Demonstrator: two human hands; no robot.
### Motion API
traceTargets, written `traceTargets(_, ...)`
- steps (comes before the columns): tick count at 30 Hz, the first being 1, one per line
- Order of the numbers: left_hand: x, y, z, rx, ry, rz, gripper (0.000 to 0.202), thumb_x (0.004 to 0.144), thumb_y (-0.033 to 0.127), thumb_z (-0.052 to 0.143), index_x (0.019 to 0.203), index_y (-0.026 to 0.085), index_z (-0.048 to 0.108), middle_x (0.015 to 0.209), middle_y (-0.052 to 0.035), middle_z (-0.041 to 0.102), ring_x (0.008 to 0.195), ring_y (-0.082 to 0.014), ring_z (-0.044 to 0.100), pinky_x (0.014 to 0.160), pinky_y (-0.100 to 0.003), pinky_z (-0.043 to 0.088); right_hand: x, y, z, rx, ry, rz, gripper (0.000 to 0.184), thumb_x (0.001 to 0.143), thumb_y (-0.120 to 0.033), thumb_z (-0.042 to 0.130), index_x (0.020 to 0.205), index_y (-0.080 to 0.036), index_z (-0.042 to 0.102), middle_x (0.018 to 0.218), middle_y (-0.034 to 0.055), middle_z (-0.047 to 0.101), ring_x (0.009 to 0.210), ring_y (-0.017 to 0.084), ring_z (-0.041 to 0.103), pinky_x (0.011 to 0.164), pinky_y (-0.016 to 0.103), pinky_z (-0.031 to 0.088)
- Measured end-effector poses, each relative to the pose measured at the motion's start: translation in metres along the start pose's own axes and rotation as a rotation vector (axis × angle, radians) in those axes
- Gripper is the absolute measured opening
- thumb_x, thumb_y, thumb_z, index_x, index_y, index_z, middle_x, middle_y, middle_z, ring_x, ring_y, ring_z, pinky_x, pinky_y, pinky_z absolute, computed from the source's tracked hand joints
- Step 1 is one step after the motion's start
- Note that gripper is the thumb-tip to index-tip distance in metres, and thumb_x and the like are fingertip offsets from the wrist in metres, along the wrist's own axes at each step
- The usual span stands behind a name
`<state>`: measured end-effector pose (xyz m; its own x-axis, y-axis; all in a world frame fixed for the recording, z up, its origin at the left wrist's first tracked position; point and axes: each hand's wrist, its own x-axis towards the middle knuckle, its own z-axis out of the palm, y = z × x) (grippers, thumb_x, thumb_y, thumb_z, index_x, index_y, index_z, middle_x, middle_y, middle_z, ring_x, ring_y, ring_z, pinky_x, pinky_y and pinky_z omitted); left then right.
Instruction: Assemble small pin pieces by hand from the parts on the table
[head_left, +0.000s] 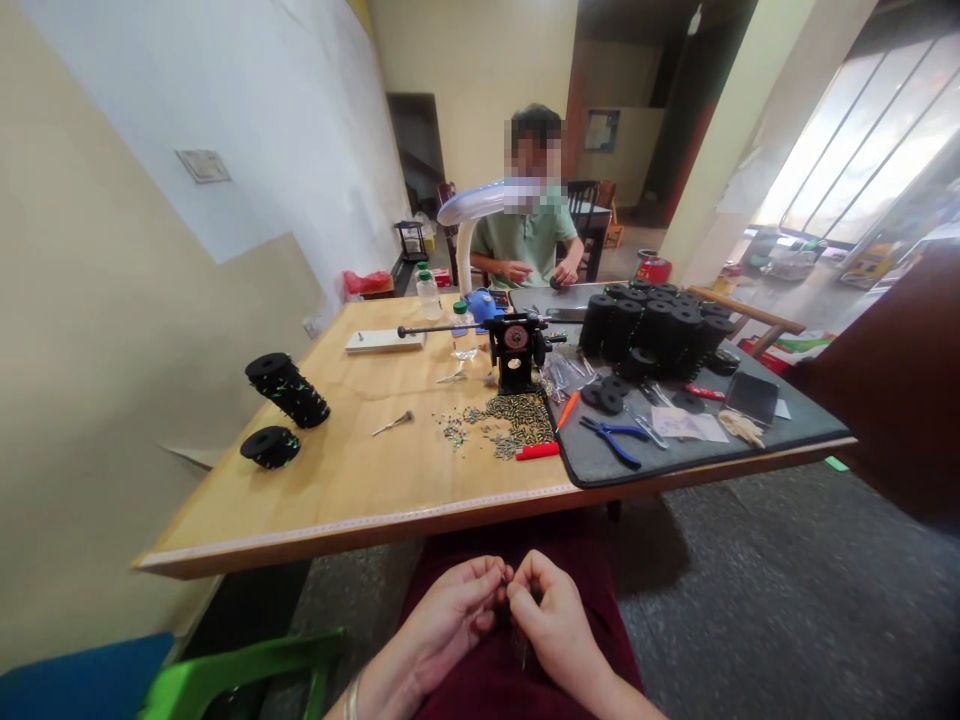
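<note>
Above my lap, in front of the table edge, my left hand (pixel 457 615) and my right hand (pixel 553 618) come together fingertip to fingertip. Both pinch at something too small to make out; a thin, faint piece shows below the right fingers. On the table beyond, nearest my hands, lie a red lighter-like stick (pixel 538 452) and a spread of small metallic pieces (pixel 517 418). Behind these stands a black clamp-like device (pixel 516 350) with a round dial and a long rod reaching left.
Stacked black foam rolls (pixel 660 325), blue-handled pliers (pixel 616 440) and an orange tool (pixel 568 410) lie on a grey mat (pixel 712 440). Black rolls with green bits (pixel 289 390) stand at left. Across sits another person (pixel 525 240) beside a lamp (pixel 480 203). A green chair (pixel 247 670) is lower left.
</note>
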<state>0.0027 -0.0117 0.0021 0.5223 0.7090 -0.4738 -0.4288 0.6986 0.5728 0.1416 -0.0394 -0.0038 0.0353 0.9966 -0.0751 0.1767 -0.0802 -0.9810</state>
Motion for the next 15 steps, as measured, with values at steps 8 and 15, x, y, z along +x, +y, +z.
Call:
traceTargets(8, 0.0001, -0.0001, 0.0018, 0.010, -0.006, 0.011, 0.033, 0.057, 0.029, 0.089, 0.070, 0.009, 0.066, 0.061, 0.0019, 0.054, 0.047, -0.0023, 0.034, 0.046, -0.016, 0.019, 0.0012, -0.0024, -0.0008, -0.006, 0.005, -0.002, 0.014, 0.073, -0.026, 0.047, 0.061, -0.023, 0.042, 0.053, -0.0044, 0.046, 0.049, 0.011, 0.040, 0.046, 0.023, 0.033)
traceTargets(15, 0.0015, -0.0012, -0.0017, 0.012, 0.014, 0.002, 0.034, 0.058, 0.029, 0.089, 0.073, 0.009, 0.066, 0.063, 0.0013, 0.054, 0.049, -0.0028, 0.036, 0.046, -0.015, 0.019, 0.0002, -0.0012, -0.0003, 0.001, 0.005, -0.001, 0.014, 0.074, -0.026, 0.047, 0.062, -0.023, 0.041, 0.051, -0.0057, 0.044, 0.046, 0.011, 0.038, 0.045, 0.023, 0.031)
